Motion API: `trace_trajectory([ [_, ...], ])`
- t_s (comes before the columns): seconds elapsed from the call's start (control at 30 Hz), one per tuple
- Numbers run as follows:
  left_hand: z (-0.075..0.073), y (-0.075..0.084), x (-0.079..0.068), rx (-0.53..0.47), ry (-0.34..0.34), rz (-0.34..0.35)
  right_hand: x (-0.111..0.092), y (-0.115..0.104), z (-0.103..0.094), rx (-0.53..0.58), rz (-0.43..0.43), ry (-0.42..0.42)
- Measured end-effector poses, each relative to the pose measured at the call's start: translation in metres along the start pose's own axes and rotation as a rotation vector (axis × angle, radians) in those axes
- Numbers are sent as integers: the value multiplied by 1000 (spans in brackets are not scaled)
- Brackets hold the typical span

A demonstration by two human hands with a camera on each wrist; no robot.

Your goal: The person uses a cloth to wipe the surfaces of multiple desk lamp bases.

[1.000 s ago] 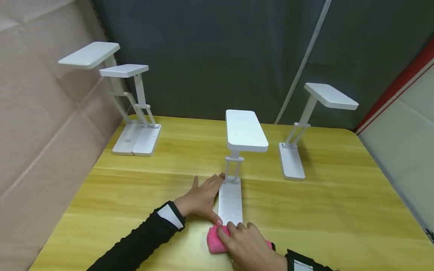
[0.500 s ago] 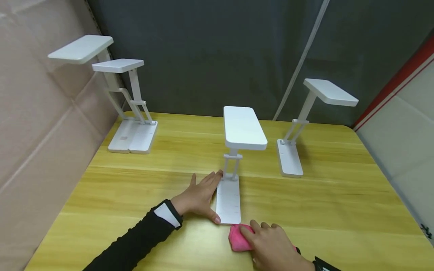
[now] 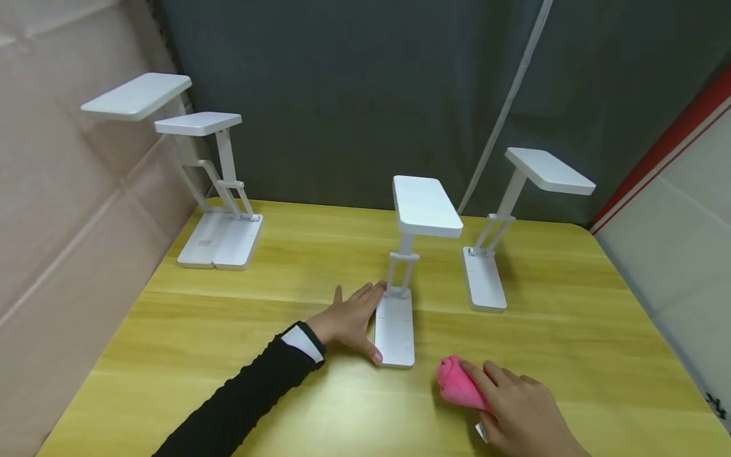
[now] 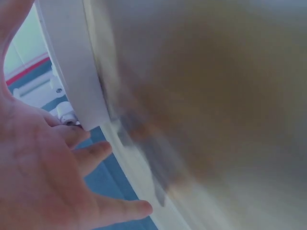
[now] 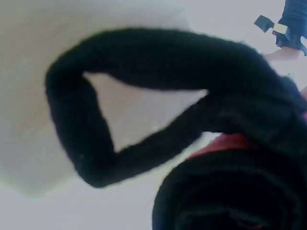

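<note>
A white folding desk lamp [image 3: 395, 333] stands near the middle of the wooden table, head raised over its flat base. Along the left side of that base my left hand [image 3: 349, 322] rests with fingers spread, thumb at the front corner and fingertips near the hinge. The left wrist view shows straight fingers [image 4: 91, 158] against the white base [image 4: 72, 57]. Right of the lamp, apart from it, my right hand [image 3: 516, 406] grips a bunched pink cloth [image 3: 459, 384]. A black fabric loop [image 5: 158, 57] fills much of the right wrist view, with a little pink behind it.
Two similar white lamps [image 3: 238, 244] stand side by side at the back left of the table [image 3: 320, 412]. Another white lamp [image 3: 485, 279] stands at the right. A dark curtain [image 3: 342, 95] hangs behind, with pale walls at both sides.
My right hand has moved right with the pink cloth, away from the lamp base's front end. The middle lamp has shifted slightly back and right, my left hand staying at its side.
</note>
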State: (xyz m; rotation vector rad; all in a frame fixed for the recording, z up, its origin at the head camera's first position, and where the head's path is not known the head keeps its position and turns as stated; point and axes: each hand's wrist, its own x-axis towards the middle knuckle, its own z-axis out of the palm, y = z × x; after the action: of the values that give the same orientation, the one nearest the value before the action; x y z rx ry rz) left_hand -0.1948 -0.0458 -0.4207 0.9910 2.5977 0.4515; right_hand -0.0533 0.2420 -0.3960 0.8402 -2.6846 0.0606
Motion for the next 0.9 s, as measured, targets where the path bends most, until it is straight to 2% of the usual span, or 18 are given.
trace_trajectory([
  [0.13,-5,-3,30,-35,-20,-10,-5,-1,3,1,56,-13],
  [0.27,-9,-2,57,-77,-40,-43,-13,-4,9,-1,72,-19],
  [0.33,-10,-2,70,-88,-47,-61,-16,-5,10,4,89,-83],
  [0.5,-10,-3,99,-89,-69,-80,-20,-10,6,42,200,-337],
  [0.53,-11,-3,105,-87,-73,-83,-21,-10,5,46,216,-359],
  [0.73,-22,0,125,-76,-74,-140,-28,-9,4,32,231,-293],
  [0.9,-28,3,133,-74,-66,-151,-30,-7,3,31,227,-301],
])
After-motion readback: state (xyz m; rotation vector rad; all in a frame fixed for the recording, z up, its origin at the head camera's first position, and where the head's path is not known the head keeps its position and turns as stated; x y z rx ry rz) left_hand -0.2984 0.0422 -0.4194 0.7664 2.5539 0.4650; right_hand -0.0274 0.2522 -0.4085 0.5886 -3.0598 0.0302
